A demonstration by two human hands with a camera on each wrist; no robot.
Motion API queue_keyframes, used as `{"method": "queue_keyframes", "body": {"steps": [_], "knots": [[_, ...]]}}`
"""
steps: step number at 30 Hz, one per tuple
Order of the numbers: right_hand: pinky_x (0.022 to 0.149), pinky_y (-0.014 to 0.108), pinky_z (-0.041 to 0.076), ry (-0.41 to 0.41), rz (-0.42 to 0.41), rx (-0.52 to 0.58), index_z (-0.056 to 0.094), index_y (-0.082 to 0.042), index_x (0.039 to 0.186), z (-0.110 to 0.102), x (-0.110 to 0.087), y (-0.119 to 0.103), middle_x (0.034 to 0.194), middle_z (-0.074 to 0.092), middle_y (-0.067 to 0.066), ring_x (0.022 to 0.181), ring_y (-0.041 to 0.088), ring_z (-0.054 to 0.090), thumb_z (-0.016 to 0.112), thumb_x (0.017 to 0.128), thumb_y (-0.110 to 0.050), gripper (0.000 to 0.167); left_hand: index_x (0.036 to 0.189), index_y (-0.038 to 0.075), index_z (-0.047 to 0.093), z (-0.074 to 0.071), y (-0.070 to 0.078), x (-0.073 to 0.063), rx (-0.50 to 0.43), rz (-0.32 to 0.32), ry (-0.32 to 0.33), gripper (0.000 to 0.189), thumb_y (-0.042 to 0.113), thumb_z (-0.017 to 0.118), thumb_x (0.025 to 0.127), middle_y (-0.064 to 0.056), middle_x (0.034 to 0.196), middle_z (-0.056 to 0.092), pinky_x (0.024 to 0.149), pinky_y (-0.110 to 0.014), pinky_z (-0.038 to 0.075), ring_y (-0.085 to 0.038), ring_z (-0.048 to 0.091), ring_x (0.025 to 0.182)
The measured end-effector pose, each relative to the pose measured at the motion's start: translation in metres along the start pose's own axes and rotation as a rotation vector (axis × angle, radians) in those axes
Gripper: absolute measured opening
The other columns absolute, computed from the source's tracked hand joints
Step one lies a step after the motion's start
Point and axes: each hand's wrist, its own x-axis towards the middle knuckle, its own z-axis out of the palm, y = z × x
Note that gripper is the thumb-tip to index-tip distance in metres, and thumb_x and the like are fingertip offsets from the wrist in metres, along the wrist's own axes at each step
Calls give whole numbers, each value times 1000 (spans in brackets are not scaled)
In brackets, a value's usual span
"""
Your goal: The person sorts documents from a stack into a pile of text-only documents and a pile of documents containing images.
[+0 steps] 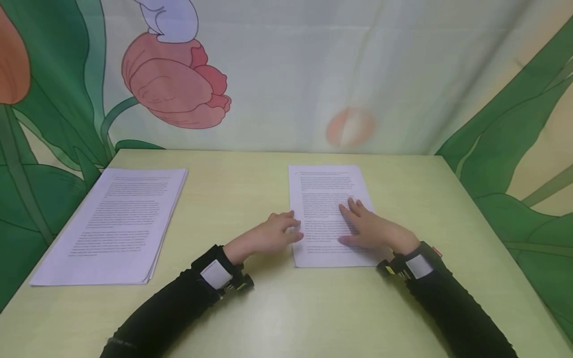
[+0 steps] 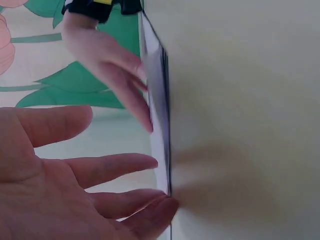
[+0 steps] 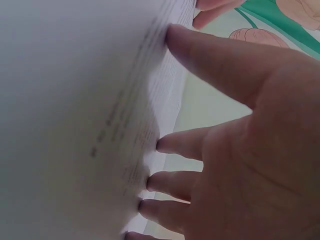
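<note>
A thin stack of printed paper point(image 1: 327, 184) lies near the middle of the table, its text facing up. My right hand point(image 1: 373, 229) rests on its right half with fingers spread, and in the right wrist view the fingertips point(image 3: 172, 35) touch the top sheet. At the stack's left edge is my left hand point(image 1: 273, 232), its fingers extended. The left wrist view shows the left fingers point(image 2: 160, 207) against the side of the sheets, with the thumb apart from them. Neither hand curls round the paper.
A thicker stack of printed sheets point(image 1: 121, 219) lies at the table's left side, its edges slightly uneven. Behind the pale table point(image 1: 233, 184) hangs a curtain point(image 1: 277, 74) printed with flowers and leaves.
</note>
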Motion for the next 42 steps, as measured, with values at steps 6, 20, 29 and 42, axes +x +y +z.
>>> {"method": "queue_keyframes", "body": {"steps": [6, 20, 29, 42], "knots": [[112, 58, 13, 8, -19, -8, 13, -2, 151, -3, 2, -3, 156, -1, 27, 142, 47, 0, 56, 91, -47, 86, 141, 0, 41, -43, -24, -22, 18, -26, 212, 54, 30, 51, 97, -20, 155, 19, 110, -60, 18, -46, 18, 140], [111, 60, 14, 9, -21, -19, 16, 2, 150, -2, -2, -4, 154, 2, 30, 140, 50, 3, 56, 92, -45, 84, 138, -21, 23, -138, -142, -144, 265, -451, 665, 83, 23, 68, 83, -44, 142, 16, 95, -71, 18, -63, 15, 126], [111, 61, 13, 9, -16, 13, 16, 0, 150, 0, -6, -4, 154, 1, 29, 141, 49, 1, 56, 91, -46, 85, 98, -29, 44, -158, -195, -198, 276, -785, 398, 71, 33, 73, 75, -37, 86, 45, 70, -60, 35, -53, 39, 85], [111, 60, 14, 13, -19, 6, 16, 0, 150, 0, -4, -6, 155, 1, 29, 141, 49, 1, 56, 92, -46, 85, 94, -23, 46, -163, -222, -221, 238, -931, 276, 87, 56, 75, 69, -29, 80, 52, 61, -39, 44, -37, 50, 75]]}}
